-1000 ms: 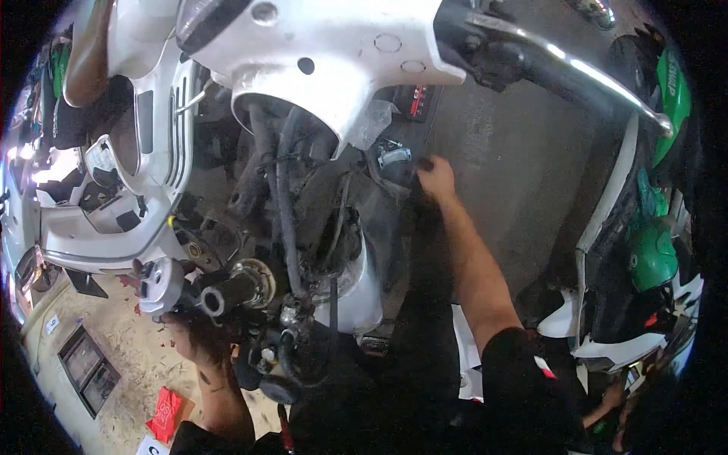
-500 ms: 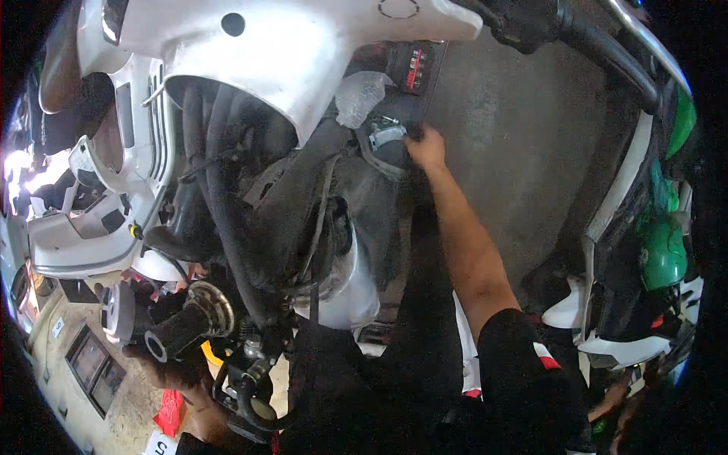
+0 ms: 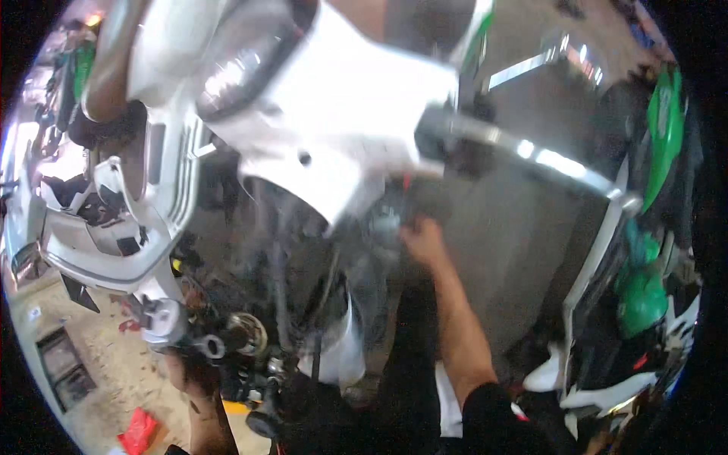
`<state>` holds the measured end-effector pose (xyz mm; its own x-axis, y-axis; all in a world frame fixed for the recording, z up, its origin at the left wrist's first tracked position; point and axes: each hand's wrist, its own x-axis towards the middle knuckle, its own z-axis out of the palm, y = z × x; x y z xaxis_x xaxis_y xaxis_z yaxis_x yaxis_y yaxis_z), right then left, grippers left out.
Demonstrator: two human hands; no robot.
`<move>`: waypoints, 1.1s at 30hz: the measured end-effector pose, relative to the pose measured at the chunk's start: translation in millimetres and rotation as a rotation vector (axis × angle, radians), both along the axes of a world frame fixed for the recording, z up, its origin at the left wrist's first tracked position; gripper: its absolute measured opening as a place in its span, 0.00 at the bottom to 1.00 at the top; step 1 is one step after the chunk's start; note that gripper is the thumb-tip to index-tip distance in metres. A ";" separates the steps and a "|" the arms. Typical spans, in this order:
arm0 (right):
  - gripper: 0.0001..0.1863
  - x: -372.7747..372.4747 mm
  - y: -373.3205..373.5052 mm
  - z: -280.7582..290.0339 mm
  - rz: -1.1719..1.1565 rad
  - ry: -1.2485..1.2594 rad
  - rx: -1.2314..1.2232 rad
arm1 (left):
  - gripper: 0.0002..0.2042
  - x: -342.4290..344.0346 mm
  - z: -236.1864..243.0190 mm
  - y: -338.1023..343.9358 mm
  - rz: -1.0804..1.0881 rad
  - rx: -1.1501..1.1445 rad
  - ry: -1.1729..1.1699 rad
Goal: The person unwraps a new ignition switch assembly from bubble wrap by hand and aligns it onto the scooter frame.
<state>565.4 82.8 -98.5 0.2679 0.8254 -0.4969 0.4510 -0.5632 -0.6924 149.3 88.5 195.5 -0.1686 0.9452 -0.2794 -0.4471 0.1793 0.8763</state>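
Observation:
My right hand [image 3: 423,241] reaches forward under the scooter's white front panel [image 3: 326,114]. Its fingers are closed beside a pale, shiny metal part [image 3: 385,220]; blur hides what they hold, if anything. At the lower left, my left hand [image 3: 193,373] is raised just below a grey rounded part [image 3: 163,322]. Close to it lie a dark tube end [image 3: 212,346] and a round metal flange [image 3: 247,334]. The left fingers are mostly hidden, so their grip does not show.
A chrome-ended handlebar [image 3: 546,155] juts out to the right. White scooter bodywork [image 3: 114,250] stands at the left, with a red scrap [image 3: 138,431] on the floor. A green helmet-like object [image 3: 642,299] is at the right, near another white and green scooter.
The view has tilted up, bringing more of the front panel and the chrome handlebar into sight. My right hand stays beside the metal part. The picture is more blurred now.

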 end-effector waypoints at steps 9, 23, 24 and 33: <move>0.16 -1.8 117.6 394.1 0.308 0.488 0.268 | 0.39 12.3 12.8 8.3 -0.061 0.054 0.386; 0.19 138.0 454.6 278.3 0.137 -1.102 0.769 | 0.49 41.5 26.5 33.9 -0.120 -0.016 0.367; 0.19 146.3 455.8 279.9 0.188 -1.237 0.688 | 0.48 40.8 24.5 33.2 -0.148 -0.031 0.384; 0.16 -70.3 100.1 353.6 -0.276 0.372 0.511 | 0.49 31.7 33.2 21.5 0.004 -0.094 0.268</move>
<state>495.1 182.9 255.1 0.3889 0.9068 -0.1626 0.0195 -0.1845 -0.9826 181.0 110.1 228.6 -0.2522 0.9164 -0.3109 -0.2027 0.2641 0.9430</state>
